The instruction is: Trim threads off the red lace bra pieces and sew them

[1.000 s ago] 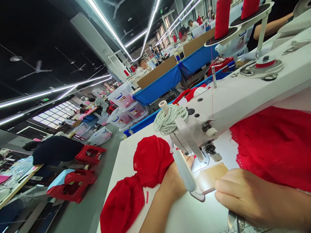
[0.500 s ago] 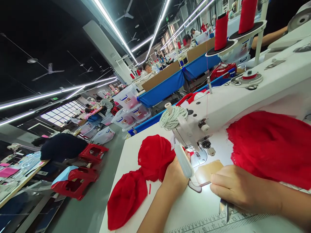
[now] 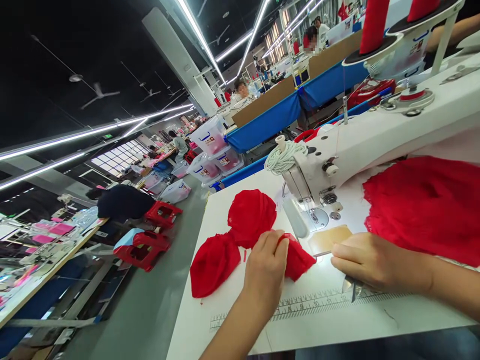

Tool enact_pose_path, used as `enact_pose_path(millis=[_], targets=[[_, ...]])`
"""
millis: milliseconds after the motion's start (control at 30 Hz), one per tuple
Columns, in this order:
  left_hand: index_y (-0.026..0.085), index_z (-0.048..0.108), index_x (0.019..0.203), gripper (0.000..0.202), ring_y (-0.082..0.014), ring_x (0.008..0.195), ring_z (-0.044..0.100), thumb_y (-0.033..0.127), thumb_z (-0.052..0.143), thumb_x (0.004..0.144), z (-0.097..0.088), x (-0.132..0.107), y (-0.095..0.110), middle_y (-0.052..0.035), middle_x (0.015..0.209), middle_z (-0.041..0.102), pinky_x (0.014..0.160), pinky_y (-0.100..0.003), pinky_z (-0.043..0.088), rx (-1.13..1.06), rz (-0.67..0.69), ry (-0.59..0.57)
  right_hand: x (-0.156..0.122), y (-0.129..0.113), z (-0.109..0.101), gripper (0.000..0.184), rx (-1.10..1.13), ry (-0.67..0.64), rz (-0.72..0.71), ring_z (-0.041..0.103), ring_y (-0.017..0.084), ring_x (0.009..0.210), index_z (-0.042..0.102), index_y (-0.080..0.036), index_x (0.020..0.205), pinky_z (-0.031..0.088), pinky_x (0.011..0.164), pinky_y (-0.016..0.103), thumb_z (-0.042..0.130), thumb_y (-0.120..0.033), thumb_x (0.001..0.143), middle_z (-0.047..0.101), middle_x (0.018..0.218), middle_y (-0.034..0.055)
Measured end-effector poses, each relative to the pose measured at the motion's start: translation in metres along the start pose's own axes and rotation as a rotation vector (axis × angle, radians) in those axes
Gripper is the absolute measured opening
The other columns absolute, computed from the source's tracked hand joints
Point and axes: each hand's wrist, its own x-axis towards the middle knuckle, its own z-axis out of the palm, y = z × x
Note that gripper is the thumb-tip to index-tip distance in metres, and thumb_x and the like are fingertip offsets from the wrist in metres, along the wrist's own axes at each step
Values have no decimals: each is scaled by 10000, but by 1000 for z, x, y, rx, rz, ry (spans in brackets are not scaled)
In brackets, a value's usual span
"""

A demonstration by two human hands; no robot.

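My left hand (image 3: 267, 267) is closed on a red fabric piece (image 3: 298, 262), its fingers pinching the upper edge. The piece hangs out to the right of the fingers, just in front of the sewing machine (image 3: 315, 175). Joined red fabric cups (image 3: 252, 212) lie beyond and left of that hand. My right hand (image 3: 369, 262) is curled around thread snips (image 3: 351, 286), whose metal blades stick out below the palm. Its fingertips are beside a tan plate (image 3: 330, 239) near the needle area; whether they touch it I cannot tell.
A larger red lace-edged fabric (image 3: 427, 205) lies under the machine arm at right. A ruler scale (image 3: 300, 306) runs along the table (image 3: 232, 340). Red thread cones (image 3: 375, 25) stand above. Red stools (image 3: 144, 247) and clear bins (image 3: 208, 137) are at left; other people sit farther off.
My left hand has drawn the red fabric piece out from beside the needle toward me. The right hand stays near the tan plate with the snips. The view has shifted.
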Motion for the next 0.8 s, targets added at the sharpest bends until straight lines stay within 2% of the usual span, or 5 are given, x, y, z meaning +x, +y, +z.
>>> enact_pose_path(millis=[100, 200, 400, 600, 800], targets=[[160, 591, 985, 182, -257, 1149, 576, 54, 471, 900, -5, 19, -5, -130, 1256, 599, 926, -389, 504, -89, -123, -335, 10, 1, -12, 403, 3, -35, -29, 353, 157, 496, 529, -207, 681, 225, 489, 332, 301, -66, 981, 521, 595, -2], [175, 577, 892, 178, -249, 868, 650, 30, 513, 812, -4, 23, -4, -91, 1003, 658, 685, -340, 511, -117, -210, -436, 19, 1, -26, 406, 17, -56, -2, 358, 159, 495, 523, -217, 664, 212, 485, 335, 305, -71, 973, 514, 587, -6], [205, 483, 771, 109, -155, 688, 552, 97, 469, 767, -11, 0, 4, 7, 760, 581, 582, -240, 404, -346, -380, -381, 19, -19, -33, 271, 128, -47, 223, 517, 151, 534, 580, -200, 854, 281, 463, 288, 388, -13, 817, 629, 705, 11], [211, 452, 713, 79, -133, 647, 435, 182, 509, 761, -12, -9, 30, 29, 714, 484, 544, -237, 317, -877, -631, -219, 25, -55, -9, 234, 914, 60, 1089, 515, 143, 549, 598, -228, 962, 393, 505, 260, 543, -448, 900, 644, 746, -25], [213, 513, 928, 377, -143, 731, 508, 377, 755, 691, -14, -2, 37, 21, 840, 584, 641, -244, 379, -1130, -636, -306, 30, -58, -2, 268, 1048, 231, 1195, 489, 152, 555, 584, -216, 766, 432, 559, 287, 547, -471, 842, 569, 658, -25]])
